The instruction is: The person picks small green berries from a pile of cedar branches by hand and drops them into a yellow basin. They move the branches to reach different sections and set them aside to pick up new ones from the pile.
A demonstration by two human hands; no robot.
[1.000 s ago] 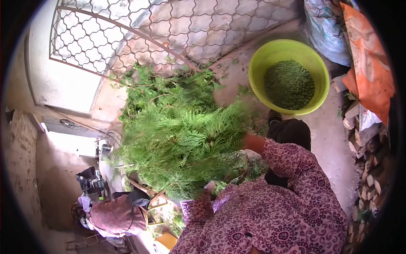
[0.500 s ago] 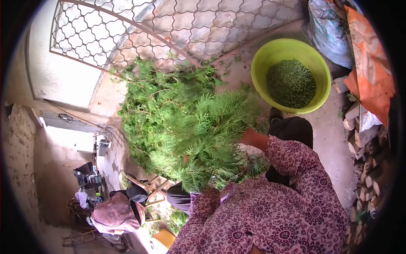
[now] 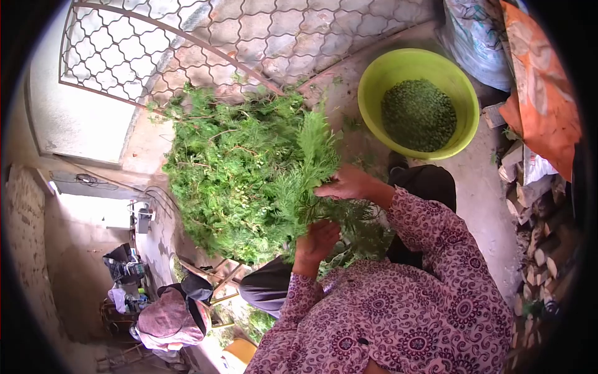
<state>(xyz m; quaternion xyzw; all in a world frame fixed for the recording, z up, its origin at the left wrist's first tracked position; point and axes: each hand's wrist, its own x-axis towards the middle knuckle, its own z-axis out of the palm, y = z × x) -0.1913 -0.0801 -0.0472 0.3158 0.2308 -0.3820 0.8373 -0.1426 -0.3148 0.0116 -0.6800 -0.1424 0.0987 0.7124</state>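
Observation:
A leafy green conifer branch (image 3: 308, 159) with flat, feathery foliage rises in front of me. My right hand (image 3: 352, 184) grips it from the right, thumb and fingers closed around the foliage. Lower and to the left, my left hand (image 3: 317, 242) is curled at the branch's lower part; leaves partly hide its fingers. Beyond both hands, a big heap of similar cut branches (image 3: 224, 165) covers the floor. To the upper right stands a lime-green tub (image 3: 418, 57), holding many small green pieces (image 3: 420, 115).
A metal lattice (image 3: 243, 62) runs behind the heap. Sacks (image 3: 479, 50), an orange cloth (image 3: 542, 81) and stacked firewood (image 3: 539, 255) line the right side. Another person (image 3: 168, 318) sits at lower left, near a yellow container (image 3: 240, 354).
The branch has swung upright and narrower in view, uncovering both my hands. My right hand has moved left and up, and the view has shifted slightly.

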